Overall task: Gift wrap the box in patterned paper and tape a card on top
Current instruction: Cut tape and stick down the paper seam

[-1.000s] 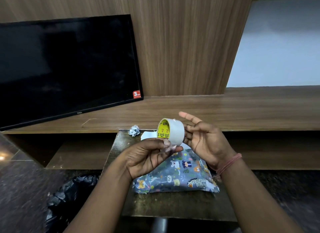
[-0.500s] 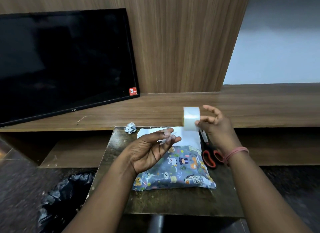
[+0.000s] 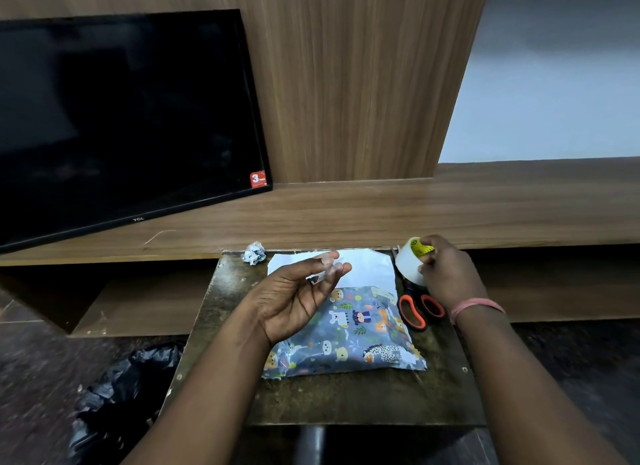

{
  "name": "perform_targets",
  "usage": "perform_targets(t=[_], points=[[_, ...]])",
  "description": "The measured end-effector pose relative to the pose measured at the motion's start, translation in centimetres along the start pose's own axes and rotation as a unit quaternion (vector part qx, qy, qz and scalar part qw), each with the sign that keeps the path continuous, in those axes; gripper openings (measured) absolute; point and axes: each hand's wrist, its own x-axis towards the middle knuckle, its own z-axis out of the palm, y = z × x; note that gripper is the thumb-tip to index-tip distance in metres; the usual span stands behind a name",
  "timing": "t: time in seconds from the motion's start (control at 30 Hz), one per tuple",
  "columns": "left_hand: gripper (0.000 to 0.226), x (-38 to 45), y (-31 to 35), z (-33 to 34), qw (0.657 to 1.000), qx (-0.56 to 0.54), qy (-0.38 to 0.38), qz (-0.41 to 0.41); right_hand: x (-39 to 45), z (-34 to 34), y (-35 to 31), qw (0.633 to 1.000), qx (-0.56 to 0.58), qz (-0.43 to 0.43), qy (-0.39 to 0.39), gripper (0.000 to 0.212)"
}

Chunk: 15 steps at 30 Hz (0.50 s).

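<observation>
The box (image 3: 360, 340), wrapped in grey paper with cartoon animals, lies on the small dark table (image 3: 311, 395). A white card (image 3: 367, 267) lies flat just behind it. My left hand (image 3: 298, 298) hovers palm up over the box's left end and pinches a short strip of clear tape (image 3: 330, 267) between thumb and fingertips. My right hand (image 3: 446, 274) grips the roll of clear tape (image 3: 410, 262), with its yellow core, low over the table's far right corner, above the scissors.
Orange-handled scissors (image 3: 415, 308) lie right of the box, partly under my right hand. A crumpled paper ball (image 3: 254, 253) sits at the table's back left. A black television (image 3: 121, 118) leans on the wooden shelf (image 3: 381, 211). A black plastic bag (image 3: 114, 395) lies on the floor, left.
My right hand has carried the tape roll away from my left hand, rightward and down to the table's far right corner. My left hand keeps the torn strip of tape.
</observation>
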Motion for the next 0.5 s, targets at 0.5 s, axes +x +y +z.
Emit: perform_targets(t=[0.5], points=[[0.053,-0.2,-0.2,0.2,1.000,0.000,0.017,0.005,-1.7,0.2,-1.7,0.998,-0.019,-0.035,0.054,0.031]])
